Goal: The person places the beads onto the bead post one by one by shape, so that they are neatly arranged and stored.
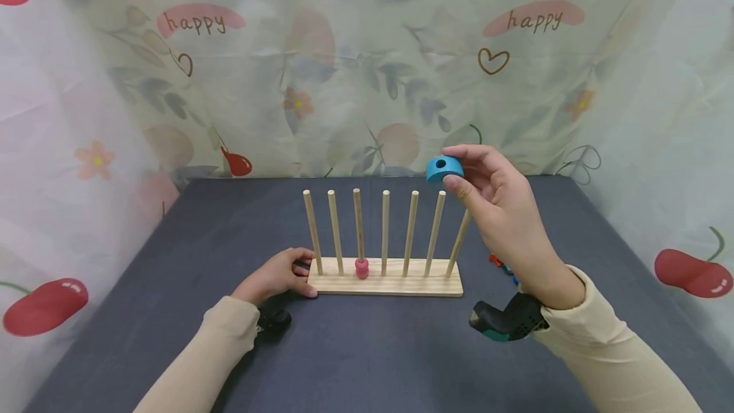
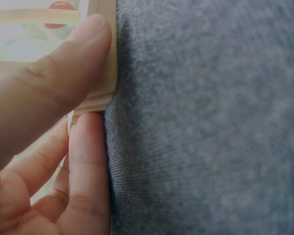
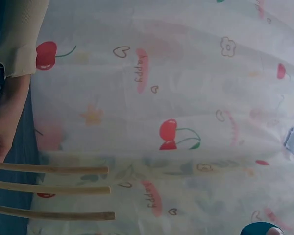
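Observation:
A wooden base (image 1: 384, 283) with several upright pegs (image 1: 385, 231) stands on the dark cloth. One peg, third from the left, carries pink beads (image 1: 362, 268) at its foot. My left hand (image 1: 281, 276) grips the base's left end; in the left wrist view its thumb lies over the wood (image 2: 108, 73) and fingers touch the end. High above the right-hand pegs, my right hand (image 1: 501, 209) pinches a blue rounded block (image 1: 438, 172) with a dark hole, between thumb and fingers. The right wrist view shows only part of the blue block (image 3: 257, 228) and a fingertip at the bottom edge.
Small red (image 1: 495, 260) and blue pieces lie on the cloth to the right of the base, partly hidden by my right hand and wrist. Patterned curtains (image 1: 367, 81) hang behind and at both sides of the dark surface (image 1: 367, 349).

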### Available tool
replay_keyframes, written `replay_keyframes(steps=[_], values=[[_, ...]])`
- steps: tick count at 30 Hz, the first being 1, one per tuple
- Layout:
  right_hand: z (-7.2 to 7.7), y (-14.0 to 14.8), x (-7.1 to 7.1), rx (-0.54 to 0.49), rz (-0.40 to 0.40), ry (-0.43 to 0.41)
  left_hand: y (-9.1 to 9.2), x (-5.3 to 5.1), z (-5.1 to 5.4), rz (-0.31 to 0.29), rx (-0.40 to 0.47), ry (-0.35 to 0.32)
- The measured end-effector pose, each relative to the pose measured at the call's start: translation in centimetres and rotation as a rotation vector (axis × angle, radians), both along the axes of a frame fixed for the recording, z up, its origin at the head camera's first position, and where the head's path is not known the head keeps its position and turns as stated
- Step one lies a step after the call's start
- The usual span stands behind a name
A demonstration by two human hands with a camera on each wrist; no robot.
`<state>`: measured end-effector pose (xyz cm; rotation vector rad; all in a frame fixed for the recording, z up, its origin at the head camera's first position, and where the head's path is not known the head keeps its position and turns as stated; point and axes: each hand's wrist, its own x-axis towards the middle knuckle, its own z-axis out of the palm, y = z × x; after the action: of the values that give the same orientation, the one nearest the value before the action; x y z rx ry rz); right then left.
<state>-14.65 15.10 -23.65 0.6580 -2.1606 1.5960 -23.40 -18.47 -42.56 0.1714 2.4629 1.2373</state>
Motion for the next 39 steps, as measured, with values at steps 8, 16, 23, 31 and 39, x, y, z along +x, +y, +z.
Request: replay_keyframes(steps=[8, 16, 23, 31, 39], values=[[-0.1, -0.8, -1.5, -0.133, 0.081, -0.074, 0.0, 0.1, 0.1, 0.007, -0.006, -0.005], [-2.7, -2.9, -3.9, -0.187, 0.078, 0.017, 0.0, 0.1, 0.1, 0.008, -0.013, -0.008], [-6.0, -4.5, -5.0, -0.130, 0.070, 0.083, 0.1, 0.1, 0.0, 0.005, -0.014, -0.002], [-8.2, -5.0, -5.7, -0.174, 0.128, 0.016, 0.1, 0.0, 0.2, -0.002, -0.019, 0.004], [-9.0, -5.3, -5.9, -0.203, 0.129, -0.055, 0.1, -0.1, 0.1, 0.001, -0.023, 0.000]])
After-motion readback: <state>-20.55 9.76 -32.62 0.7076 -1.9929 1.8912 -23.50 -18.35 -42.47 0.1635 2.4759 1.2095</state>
